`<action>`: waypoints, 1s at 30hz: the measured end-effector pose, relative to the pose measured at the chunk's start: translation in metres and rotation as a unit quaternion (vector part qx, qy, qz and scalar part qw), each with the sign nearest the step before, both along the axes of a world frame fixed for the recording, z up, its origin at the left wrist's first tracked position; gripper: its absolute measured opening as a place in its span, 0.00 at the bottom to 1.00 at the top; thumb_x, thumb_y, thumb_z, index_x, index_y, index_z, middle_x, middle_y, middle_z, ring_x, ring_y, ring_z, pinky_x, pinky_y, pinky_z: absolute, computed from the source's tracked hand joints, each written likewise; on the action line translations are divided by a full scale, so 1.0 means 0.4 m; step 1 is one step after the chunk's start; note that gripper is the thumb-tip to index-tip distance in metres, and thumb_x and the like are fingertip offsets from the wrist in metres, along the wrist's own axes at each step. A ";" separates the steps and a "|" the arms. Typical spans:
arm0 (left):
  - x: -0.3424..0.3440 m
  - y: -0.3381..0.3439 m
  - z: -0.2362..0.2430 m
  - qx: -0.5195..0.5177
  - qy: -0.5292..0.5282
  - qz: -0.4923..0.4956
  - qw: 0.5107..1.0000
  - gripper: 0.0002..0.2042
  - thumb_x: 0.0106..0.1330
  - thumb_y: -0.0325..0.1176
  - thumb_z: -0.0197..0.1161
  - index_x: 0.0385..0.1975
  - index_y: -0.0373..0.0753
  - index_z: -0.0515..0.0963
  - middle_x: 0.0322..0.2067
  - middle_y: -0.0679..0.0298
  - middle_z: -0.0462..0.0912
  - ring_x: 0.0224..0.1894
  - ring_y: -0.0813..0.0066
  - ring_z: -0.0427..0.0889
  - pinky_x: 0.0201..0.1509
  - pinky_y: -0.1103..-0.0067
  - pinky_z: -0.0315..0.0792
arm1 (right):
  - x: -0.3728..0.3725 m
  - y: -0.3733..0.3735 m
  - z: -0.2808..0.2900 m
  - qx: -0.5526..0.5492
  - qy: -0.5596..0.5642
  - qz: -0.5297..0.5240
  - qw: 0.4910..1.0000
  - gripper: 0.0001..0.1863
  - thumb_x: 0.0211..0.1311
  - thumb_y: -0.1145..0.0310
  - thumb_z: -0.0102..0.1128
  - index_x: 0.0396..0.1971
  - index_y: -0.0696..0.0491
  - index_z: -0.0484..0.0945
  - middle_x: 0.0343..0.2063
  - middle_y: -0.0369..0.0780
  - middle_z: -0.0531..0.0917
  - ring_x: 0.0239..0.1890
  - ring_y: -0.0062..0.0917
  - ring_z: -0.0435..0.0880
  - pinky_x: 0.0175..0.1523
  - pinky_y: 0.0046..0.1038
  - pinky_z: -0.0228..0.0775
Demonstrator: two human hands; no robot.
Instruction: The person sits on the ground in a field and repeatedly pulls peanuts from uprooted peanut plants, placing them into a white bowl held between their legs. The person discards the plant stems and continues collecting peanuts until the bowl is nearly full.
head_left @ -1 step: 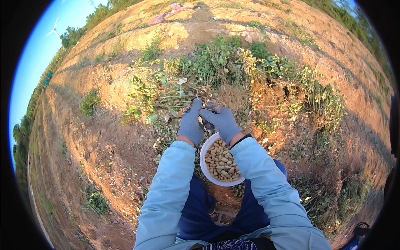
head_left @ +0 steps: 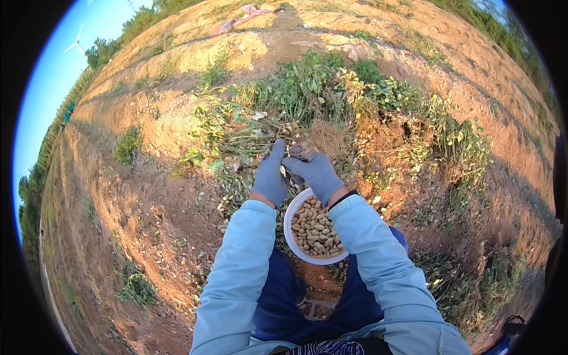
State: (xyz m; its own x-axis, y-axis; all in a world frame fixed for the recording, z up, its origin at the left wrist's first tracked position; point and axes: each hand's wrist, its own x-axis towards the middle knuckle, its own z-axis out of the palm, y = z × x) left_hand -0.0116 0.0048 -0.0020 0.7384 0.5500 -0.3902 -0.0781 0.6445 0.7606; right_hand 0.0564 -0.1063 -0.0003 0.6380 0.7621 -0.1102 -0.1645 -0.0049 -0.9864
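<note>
Both my hands wear grey knitted gloves and meet over a heap of pulled peanut plants. My left hand (head_left: 271, 178) is closed on the stems of a peanut plant (head_left: 248, 137), whose leaves spread away to the left. Against it, my right hand (head_left: 319, 177) is closed too, thumb and fingers bent in toward the left. A pale peanut pod (head_left: 283, 171) shows between the hands; whatever else the right fingers grip is hidden. Just below, between my forearms, a round white bucket (head_left: 288, 232) holds many peanuts (head_left: 313, 228). My right wrist covers part of its rim.
More uprooted plants (head_left: 302, 89) with green and yellow leaves lie beyond my hands. Dry roots (head_left: 329, 139) and further plants (head_left: 455, 148) stretch to the right. Reddish soil ridges (head_left: 148, 236) surround me. A pinkish sack (head_left: 236, 22) lies far ahead.
The leafy stems left of my hands have shifted slightly. My hands keep almost the same place and grip, and the bucket has not moved.
</note>
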 end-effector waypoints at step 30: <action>-0.080 0.045 0.055 0.749 0.391 -0.155 0.512 0.21 0.60 0.49 0.55 0.49 0.45 0.76 0.51 0.60 0.75 0.51 0.63 0.75 0.53 0.68 0.70 | 0.101 0.022 0.011 0.181 0.169 -0.118 0.962 0.14 0.57 0.71 0.60 0.42 0.55 0.70 0.34 0.38 0.76 0.34 0.22 0.77 0.36 0.27 0.73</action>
State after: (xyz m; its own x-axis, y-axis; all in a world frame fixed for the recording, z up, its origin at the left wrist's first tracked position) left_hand -0.0436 0.0227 0.0198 0.8211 0.5682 0.0550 0.5570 -0.8186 0.1402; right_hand 0.0967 -0.0976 0.0040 0.7726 0.6276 -0.0964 -0.4302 0.4058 -0.8064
